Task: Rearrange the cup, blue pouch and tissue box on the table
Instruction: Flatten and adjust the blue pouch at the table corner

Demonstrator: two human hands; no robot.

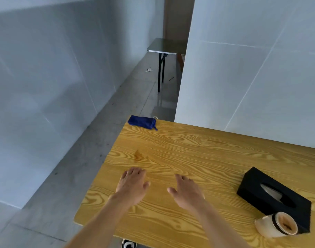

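The pouch [142, 122] is seen at the far corner of the surface [180, 149], partly over the edge, so it could be knocked off by a careless reach. The cup [276, 226] lies tipped against the box [273, 197] and could be rolled. Nothing is held: the fingers of the left hand [132, 187] and right hand [187, 192] are spread wide.

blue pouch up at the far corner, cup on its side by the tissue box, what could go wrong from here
The blue pouch overhangs the far corner of the table; a careless nudge could drop it to the floor. The cup lies tipped against the black tissue box, so shifting the box may set it rolling toward the near edge.
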